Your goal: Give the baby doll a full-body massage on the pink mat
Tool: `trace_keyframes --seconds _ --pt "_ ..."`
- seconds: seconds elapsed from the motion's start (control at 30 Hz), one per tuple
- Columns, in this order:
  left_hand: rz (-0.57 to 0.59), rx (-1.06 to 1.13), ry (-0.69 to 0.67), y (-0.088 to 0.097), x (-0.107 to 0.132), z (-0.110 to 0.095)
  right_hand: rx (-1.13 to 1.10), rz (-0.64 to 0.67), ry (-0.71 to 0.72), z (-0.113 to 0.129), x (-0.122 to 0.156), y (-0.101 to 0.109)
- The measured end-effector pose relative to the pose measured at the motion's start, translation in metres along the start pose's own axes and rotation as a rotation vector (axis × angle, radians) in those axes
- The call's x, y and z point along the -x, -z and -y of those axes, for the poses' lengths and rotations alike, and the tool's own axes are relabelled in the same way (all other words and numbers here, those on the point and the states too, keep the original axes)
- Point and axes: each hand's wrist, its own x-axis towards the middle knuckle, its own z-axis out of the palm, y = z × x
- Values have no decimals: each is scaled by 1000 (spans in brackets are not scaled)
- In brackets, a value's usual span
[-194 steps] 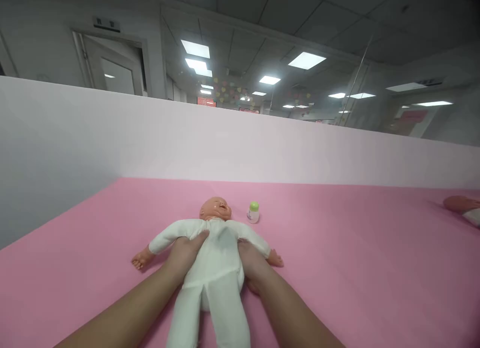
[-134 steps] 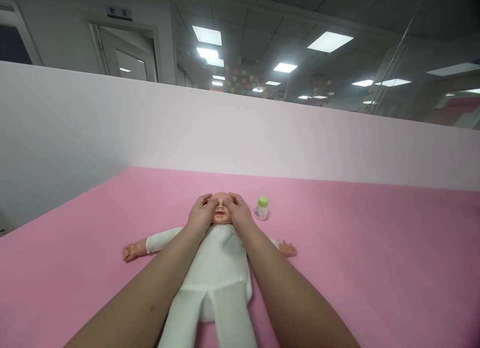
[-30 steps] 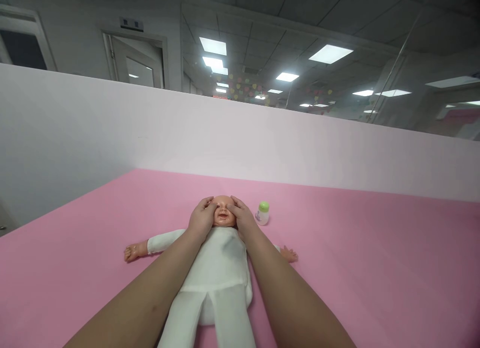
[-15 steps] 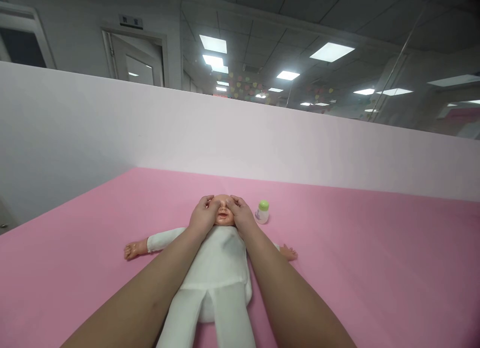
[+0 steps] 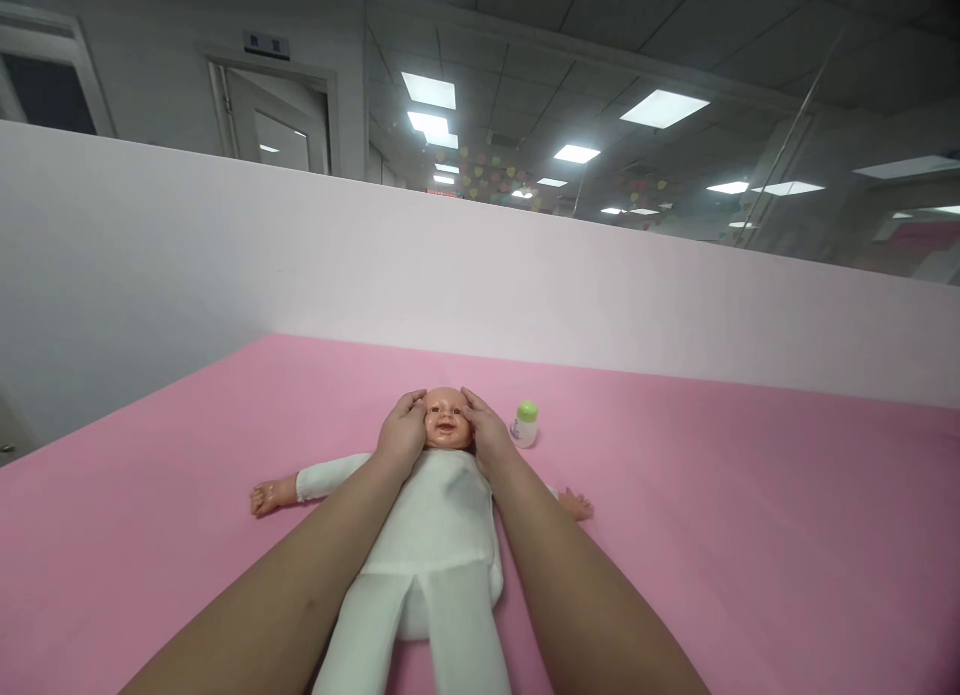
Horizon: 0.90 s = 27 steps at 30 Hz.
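Note:
A baby doll (image 5: 442, 515) with a white cloth body lies on its back, its arms spread wide and its legs toward me. My left hand (image 5: 402, 437) cups the left side of the doll's head, fingers curled around it and thumb along the cheek. On the opposite side my right hand (image 5: 489, 437) holds the head in the same way. Between the two hands the doll's face (image 5: 448, 420) shows, eyes and mouth uncovered. My forearms hide parts of both doll arms. Just right of my right hand stands a small clear bottle with a green cap (image 5: 525, 425).
A pink mat (image 5: 712, 535) covers the surface under the doll. Behind it runs a low white partition (image 5: 525, 275), which continues down the left side. Beyond are a half-open door (image 5: 277, 125) and lit ceiling panels (image 5: 664, 108).
Both thumbs have slid outward from around the doll's eyes to the sides of its face, leaving the eyes visible. The doll and bottle stay in place.

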Motion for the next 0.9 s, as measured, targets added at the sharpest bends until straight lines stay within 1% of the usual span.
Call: trace_keyframes --seconds 0.07,0.13,0.27,0.33,0.6,0.73,0.9 --pt "9 1 -2 1 2 -2 26 19 20 1 2 -1" --pt "19 0 -3 2 3 -3 98 27 47 3 3 -1" --pt "31 0 1 4 5 -5 305 -17 111 5 5 -2" --pt "32 -1 2 4 4 -4 351 -34 131 4 4 -2" --pt "5 -14 4 -2 -5 4 282 -69 130 -1 -3 -2" --pt "2 -13 1 -1 -7 7 197 -66 84 -3 -5 -1" --pt "-5 4 -4 1 -7 7 83 -28 19 -5 -6 4"
